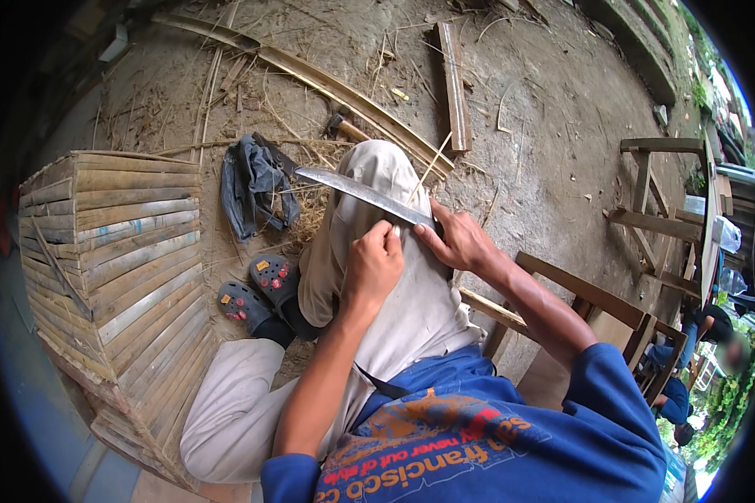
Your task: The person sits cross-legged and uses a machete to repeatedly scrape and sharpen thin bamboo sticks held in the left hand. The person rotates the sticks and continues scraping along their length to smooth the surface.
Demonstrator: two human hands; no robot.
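Observation:
A long machete lies across my raised knee in pale trousers, its tip pointing far left. My right hand is closed on the machete at its right end, thumb resting on the blade; the handle is mostly hidden. A thin, pale strip of bamboo or wood slants from beyond the knee down to the blade. Just on the near side of the blade, my left hand is closed in a pinch, with a small pale end showing at its fingertips. This appears to be the strip's near end.
At left stands a slatted bamboo structure. Dark cloth and a wooden-handled hammer lie on the littered dirt beyond my clogs. A long split piece and a grooved beam lie farther off. Wooden frames and people are at right.

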